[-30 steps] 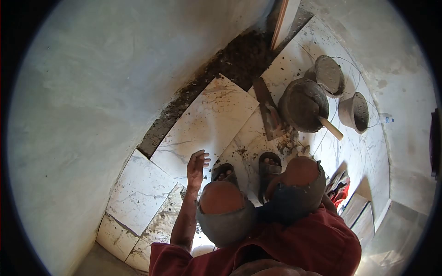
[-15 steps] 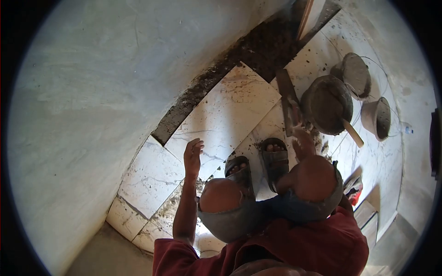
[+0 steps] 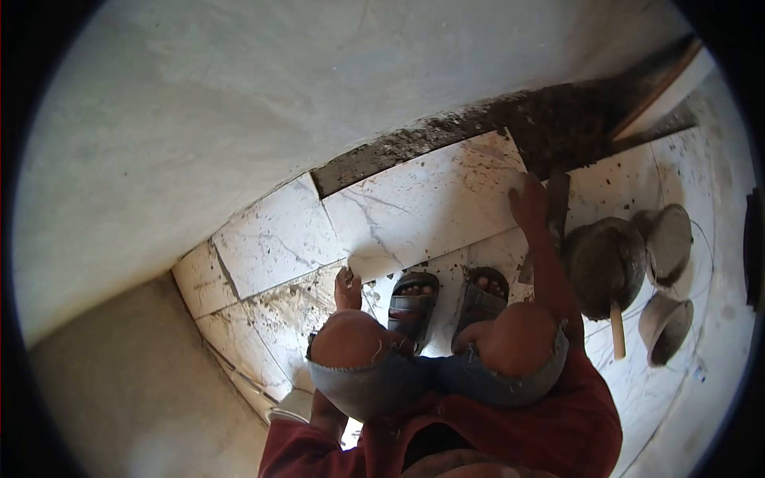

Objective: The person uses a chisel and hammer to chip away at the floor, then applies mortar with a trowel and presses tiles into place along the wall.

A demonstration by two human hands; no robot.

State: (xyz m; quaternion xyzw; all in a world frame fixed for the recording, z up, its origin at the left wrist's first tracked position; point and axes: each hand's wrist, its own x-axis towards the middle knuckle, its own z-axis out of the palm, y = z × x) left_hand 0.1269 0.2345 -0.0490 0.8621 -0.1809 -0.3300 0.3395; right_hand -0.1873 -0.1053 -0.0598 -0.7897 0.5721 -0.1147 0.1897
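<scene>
I squat on a tiled floor. A large white marble tile (image 3: 430, 207) lies in front of my sandalled feet (image 3: 412, 301), next to a strip of dark mortar (image 3: 446, 139) along the wall. My left hand (image 3: 347, 287) curls its fingers over the tile's near left corner. At the tile's right end, my right hand (image 3: 529, 203) rests with fingers spread, just left of a flat trowel (image 3: 559, 199).
A grey plastered wall (image 3: 239, 103) runs close behind the mortar strip. Laid tiles (image 3: 275, 235) extend to the left. At the right stand a round mortar pan (image 3: 606, 263) with a wooden handle (image 3: 617, 331) and two buckets (image 3: 669, 231) (image 3: 665, 327).
My view has swung to the left. My left hand dropped from above the tile to its near corner. My right hand reached forward from my knee to the tile's right end.
</scene>
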